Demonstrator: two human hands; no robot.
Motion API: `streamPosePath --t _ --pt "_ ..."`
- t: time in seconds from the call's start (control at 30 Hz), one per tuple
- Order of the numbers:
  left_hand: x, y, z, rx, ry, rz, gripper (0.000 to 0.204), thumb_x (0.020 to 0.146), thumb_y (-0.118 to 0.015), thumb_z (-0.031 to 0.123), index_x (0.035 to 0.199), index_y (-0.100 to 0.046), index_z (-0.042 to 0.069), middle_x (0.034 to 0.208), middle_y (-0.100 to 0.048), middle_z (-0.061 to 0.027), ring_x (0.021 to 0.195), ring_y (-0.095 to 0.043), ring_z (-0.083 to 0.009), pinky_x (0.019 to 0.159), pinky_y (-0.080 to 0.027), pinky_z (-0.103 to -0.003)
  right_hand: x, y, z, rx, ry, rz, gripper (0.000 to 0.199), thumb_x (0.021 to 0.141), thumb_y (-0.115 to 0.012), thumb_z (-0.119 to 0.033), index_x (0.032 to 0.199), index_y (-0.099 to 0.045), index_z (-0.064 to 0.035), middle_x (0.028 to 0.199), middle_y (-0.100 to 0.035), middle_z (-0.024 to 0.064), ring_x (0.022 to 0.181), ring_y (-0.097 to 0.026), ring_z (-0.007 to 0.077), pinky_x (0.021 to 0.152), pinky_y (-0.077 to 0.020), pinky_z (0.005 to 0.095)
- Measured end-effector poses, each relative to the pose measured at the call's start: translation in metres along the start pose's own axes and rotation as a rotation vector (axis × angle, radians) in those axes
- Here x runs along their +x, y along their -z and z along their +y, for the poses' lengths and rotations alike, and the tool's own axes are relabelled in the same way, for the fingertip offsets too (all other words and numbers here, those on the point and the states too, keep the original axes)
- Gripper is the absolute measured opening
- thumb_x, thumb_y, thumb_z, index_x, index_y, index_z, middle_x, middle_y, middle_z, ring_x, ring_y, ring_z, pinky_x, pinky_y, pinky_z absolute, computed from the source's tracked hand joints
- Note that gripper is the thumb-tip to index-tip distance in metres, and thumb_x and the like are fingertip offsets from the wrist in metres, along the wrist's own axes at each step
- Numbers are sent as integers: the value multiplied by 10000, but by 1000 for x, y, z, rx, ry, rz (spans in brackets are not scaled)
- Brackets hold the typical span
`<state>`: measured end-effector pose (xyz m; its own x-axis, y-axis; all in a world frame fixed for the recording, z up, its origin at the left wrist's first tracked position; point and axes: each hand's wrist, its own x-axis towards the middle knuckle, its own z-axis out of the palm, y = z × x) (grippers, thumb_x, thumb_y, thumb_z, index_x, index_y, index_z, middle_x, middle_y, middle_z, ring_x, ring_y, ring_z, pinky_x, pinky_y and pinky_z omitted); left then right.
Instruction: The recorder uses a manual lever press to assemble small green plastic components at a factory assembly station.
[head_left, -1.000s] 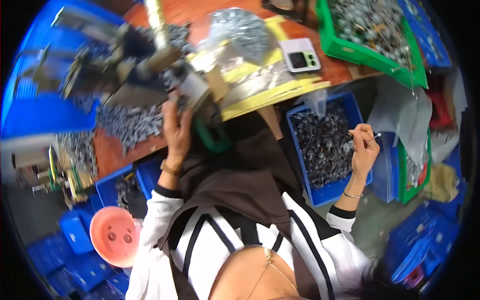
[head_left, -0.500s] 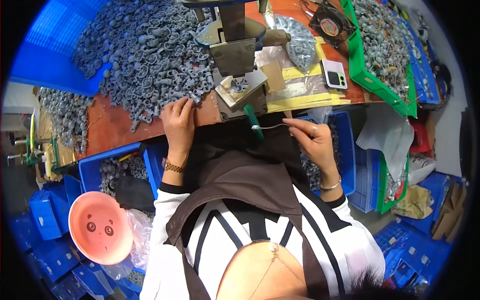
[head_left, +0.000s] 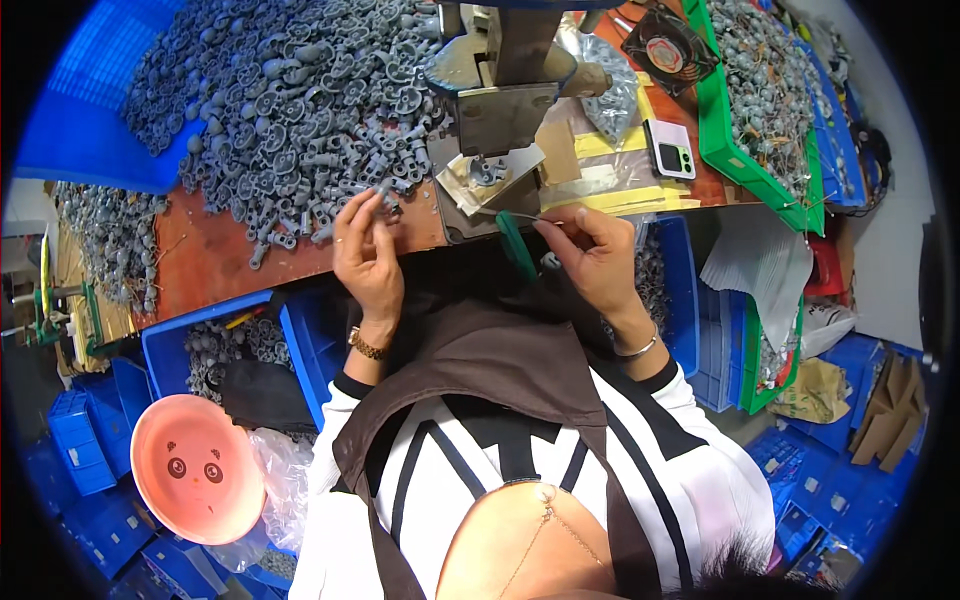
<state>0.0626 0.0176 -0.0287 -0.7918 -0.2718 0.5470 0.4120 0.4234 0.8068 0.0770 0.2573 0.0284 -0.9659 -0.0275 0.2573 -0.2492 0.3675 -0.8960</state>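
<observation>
My left hand (head_left: 370, 255) is at the front edge of a heap of grey plastic parts (head_left: 330, 120), thumb and fingers pinched on a small grey plastic part (head_left: 384, 200). My right hand (head_left: 598, 258) grips the end of a thin, slightly curved metal rod (head_left: 522, 214). The rod's far end reaches the foot of a bench press (head_left: 503, 110). Under the press head, a pale block (head_left: 460, 188) bears a round grey piece (head_left: 488, 172). A green bar (head_left: 515, 245) juts from the press base toward me, close to the rod.
A phone (head_left: 669, 150) lies on yellow-taped cardboard beside a bag of grey parts (head_left: 608, 95). A small fan (head_left: 670, 52) and a green tray (head_left: 760, 170) of wired parts are at the right. Below the table edge are a blue bin (head_left: 300, 345) and a pink basin (head_left: 150, 480).
My right hand has moved up and left, bringing the rod from below the table edge to the press base. My left hand has lifted slightly with the grey part. The view has shifted a little.
</observation>
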Motion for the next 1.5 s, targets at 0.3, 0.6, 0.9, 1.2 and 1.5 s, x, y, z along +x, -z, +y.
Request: streamPosePath --t 0.3,0.6,0.9,1.2,1.5 --pt "-5 -14 26 -639 418 -158 300 890 -598 -58 1188 -597 -29 1131 -646 -97 1019 -607 -125 899 -493 -255 1 -19 -10 43 29 -57 31 808 -696 12 825 -670 18 638 -592 -7 552 -484 16 496 -367 185" --pt "2 -13 30 -601 374 -128 468 861 -600 -106 1300 -467 -13 1178 -612 -155 1063 -603 -165 911 -499 -269 -1 -11 -11 -56 66 -9 43 787 -706 -11 788 -666 5 568 -544 -8 501 -438 12 457 -324 187" --pt "9 -12 33 -957 662 -105 575 848 -612 -92 1371 -405 24 1199 -602 -167 1015 -599 -140 887 -501 -252 -1 -7 -11 -13 8 -66 62 777 -709 -5 760 -652 13 537 -533 -14 484 -419 11 450 -315 195" --pt "4 -21 40 -1069 697 -319 603 830 -619 -104 1379 -402 18 1168 -623 -129 1057 -596 -159 930 -485 -268 6 -11 -3 191 -342 -215 63 827 -694 -52 798 -665 -4 593 -537 -66 534 -405 -4 487 -289 183" --pt "13 -22 43 -1090 642 -381 616 802 -634 -127 1364 -416 3 1125 -638 -117 1046 -601 -157 895 -491 -264 4 -13 -6 110 -172 -158 131 872 -672 -84 773 -657 0 558 -486 -80 528 -368 -11 475 -263 199"
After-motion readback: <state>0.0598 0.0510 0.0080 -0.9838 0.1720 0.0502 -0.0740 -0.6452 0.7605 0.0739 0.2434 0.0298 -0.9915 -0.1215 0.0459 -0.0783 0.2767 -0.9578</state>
